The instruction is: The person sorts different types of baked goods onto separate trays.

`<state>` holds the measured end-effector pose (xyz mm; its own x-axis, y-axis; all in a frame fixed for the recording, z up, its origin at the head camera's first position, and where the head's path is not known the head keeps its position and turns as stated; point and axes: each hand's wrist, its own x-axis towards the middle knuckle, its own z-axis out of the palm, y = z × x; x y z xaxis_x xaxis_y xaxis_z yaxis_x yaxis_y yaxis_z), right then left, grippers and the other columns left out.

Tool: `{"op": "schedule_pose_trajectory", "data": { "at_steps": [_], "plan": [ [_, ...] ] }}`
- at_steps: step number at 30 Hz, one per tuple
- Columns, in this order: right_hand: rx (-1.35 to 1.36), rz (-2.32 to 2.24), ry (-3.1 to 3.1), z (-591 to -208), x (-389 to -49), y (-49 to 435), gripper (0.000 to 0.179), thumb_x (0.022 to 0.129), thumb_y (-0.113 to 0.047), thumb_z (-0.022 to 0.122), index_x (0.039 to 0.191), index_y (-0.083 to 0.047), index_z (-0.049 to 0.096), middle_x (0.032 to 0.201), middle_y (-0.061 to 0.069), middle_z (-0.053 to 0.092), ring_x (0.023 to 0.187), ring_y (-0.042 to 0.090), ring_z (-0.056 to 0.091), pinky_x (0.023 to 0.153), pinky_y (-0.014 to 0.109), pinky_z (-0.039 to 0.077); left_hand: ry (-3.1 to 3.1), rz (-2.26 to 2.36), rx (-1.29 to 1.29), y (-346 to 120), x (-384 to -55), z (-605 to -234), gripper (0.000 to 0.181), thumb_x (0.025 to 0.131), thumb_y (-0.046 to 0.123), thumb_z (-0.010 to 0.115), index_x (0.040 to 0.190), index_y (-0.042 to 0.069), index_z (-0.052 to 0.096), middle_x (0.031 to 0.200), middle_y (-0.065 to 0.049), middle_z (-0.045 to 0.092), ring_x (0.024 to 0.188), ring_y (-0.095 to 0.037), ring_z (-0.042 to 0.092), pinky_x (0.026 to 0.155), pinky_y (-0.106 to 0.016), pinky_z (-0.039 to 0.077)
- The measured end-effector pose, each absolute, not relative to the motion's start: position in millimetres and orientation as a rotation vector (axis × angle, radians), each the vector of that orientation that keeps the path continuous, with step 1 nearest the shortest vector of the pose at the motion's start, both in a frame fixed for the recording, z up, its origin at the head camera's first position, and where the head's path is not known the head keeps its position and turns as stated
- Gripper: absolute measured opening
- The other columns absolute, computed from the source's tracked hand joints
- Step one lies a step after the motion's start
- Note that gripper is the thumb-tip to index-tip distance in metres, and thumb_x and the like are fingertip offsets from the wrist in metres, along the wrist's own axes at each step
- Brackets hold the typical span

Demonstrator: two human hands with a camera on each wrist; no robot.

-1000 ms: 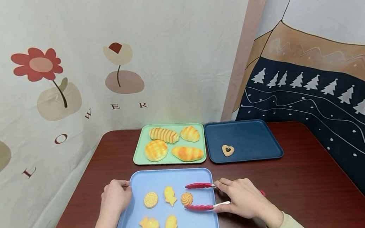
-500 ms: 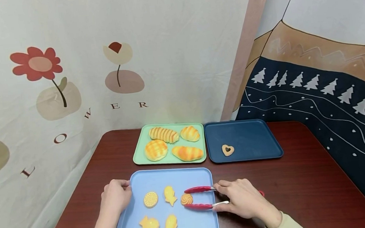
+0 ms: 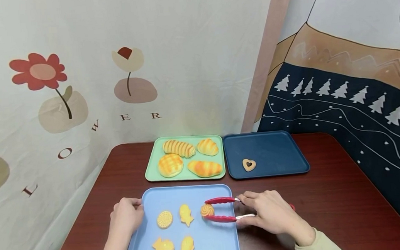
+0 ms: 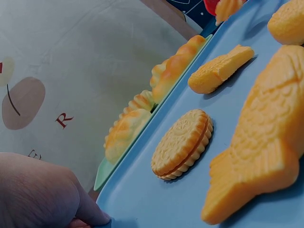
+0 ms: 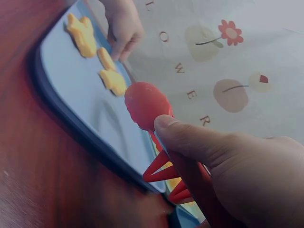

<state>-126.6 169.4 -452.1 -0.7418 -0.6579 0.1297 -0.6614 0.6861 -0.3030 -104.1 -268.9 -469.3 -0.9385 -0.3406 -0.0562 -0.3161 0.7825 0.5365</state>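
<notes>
My right hand grips a pair of red-tipped metal tongs over the right side of the light blue tray. A round swirl cookie is between the tongs' tips; in the left wrist view the swirl cookie hangs above the tray with a shadow under it. My left hand pinches the tray's left rim near its far corner. Still lying on the tray are a round sandwich cookie and three fish-shaped cookies, one of them close to the swirl cookie.
Behind the blue tray stands a green tray bearing several breads, such as a round bun. To its right a navy tray holds a heart-shaped cookie. All rest on a dark red-brown table before a printed cloth.
The tongs have closed on the swirl cookie and moved slightly right and away from me with it, up off the tray. My left hand has stayed at the rim.
</notes>
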Motion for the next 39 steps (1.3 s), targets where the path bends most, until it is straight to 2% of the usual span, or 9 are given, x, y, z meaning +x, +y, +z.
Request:
{"op": "schedule_pose_trajectory", "data": {
  "at_steps": [6,13,21,23,27,32,35,39],
  "plan": [
    [1.068,0.483,-2.854,-445,-136,181,0.068,0.094,-0.072,0.064,0.13,-0.016,0.077,0.114,-0.008,0.073,0.057,-0.004,0.045,0.055,0.022,0.044,-2.929,-0.868,0.526,-269,-104,-469,0.029,0.095,0.008,0.066,0.118,-0.006,0.077,0.114,-0.027,0.074,0.094,-0.043,0.069,0.077,-0.059,0.053],
    [0.989,0.445,-2.828,-438,-145,194,0.074,0.092,-0.075,0.063,0.133,-0.015,0.076,0.126,-0.001,0.074,0.073,0.002,0.064,0.063,0.024,0.052,-2.934,-0.86,0.534,-269,-105,-470,0.029,0.095,0.008,0.066,0.118,-0.005,0.077,0.115,-0.027,0.074,0.093,-0.041,0.069,0.075,-0.058,0.055],
    [0.848,0.4,-2.855,-427,-152,210,0.078,0.091,-0.077,0.063,0.135,-0.014,0.075,0.125,0.005,0.075,0.063,-0.002,0.053,0.056,0.02,0.045,-2.936,-0.852,0.534,-269,-106,-470,0.029,0.095,0.008,0.066,0.118,-0.006,0.077,0.115,-0.027,0.074,0.093,-0.042,0.069,0.074,-0.058,0.054],
    [0.83,0.387,-2.839,-425,-154,215,0.077,0.091,-0.075,0.063,0.135,-0.013,0.075,0.126,0.007,0.075,0.064,0.002,0.057,0.055,0.021,0.044,-2.937,-0.852,0.534,-269,-106,-470,0.029,0.095,0.008,0.066,0.118,-0.005,0.078,0.115,-0.027,0.074,0.093,-0.042,0.07,0.075,-0.058,0.055],
    [0.804,0.366,-2.805,-422,-158,224,0.076,0.092,-0.073,0.065,0.135,-0.012,0.074,0.127,0.008,0.074,0.078,0.016,0.071,0.057,0.024,0.046,-2.935,-0.853,0.528,-269,-106,-469,0.029,0.095,0.008,0.066,0.117,-0.005,0.078,0.114,-0.026,0.074,0.092,-0.042,0.07,0.075,-0.059,0.054],
    [0.765,0.355,-2.808,-422,-162,236,0.076,0.092,-0.071,0.067,0.137,-0.009,0.073,0.129,0.012,0.073,0.094,0.029,0.074,0.064,0.033,0.054,-2.934,-0.853,0.521,-269,-106,-469,0.028,0.095,0.008,0.066,0.117,-0.005,0.078,0.114,-0.027,0.074,0.091,-0.04,0.069,0.074,-0.058,0.054],
    [0.738,0.361,-2.816,-423,-165,243,0.077,0.092,-0.071,0.067,0.138,-0.009,0.072,0.13,0.012,0.073,0.097,0.031,0.074,0.069,0.038,0.056,-2.936,-0.851,0.518,-269,-106,-469,0.028,0.095,0.008,0.066,0.117,-0.005,0.078,0.115,-0.026,0.074,0.092,-0.042,0.069,0.075,-0.058,0.054],
    [0.705,0.367,-2.825,-425,-170,251,0.077,0.093,-0.07,0.067,0.138,-0.008,0.072,0.128,0.011,0.073,0.091,0.026,0.071,0.065,0.033,0.052,-2.932,-0.85,0.519,-270,-106,-470,0.029,0.095,0.009,0.066,0.117,-0.005,0.078,0.115,-0.027,0.074,0.095,-0.044,0.069,0.076,-0.059,0.054]
  ]
}}
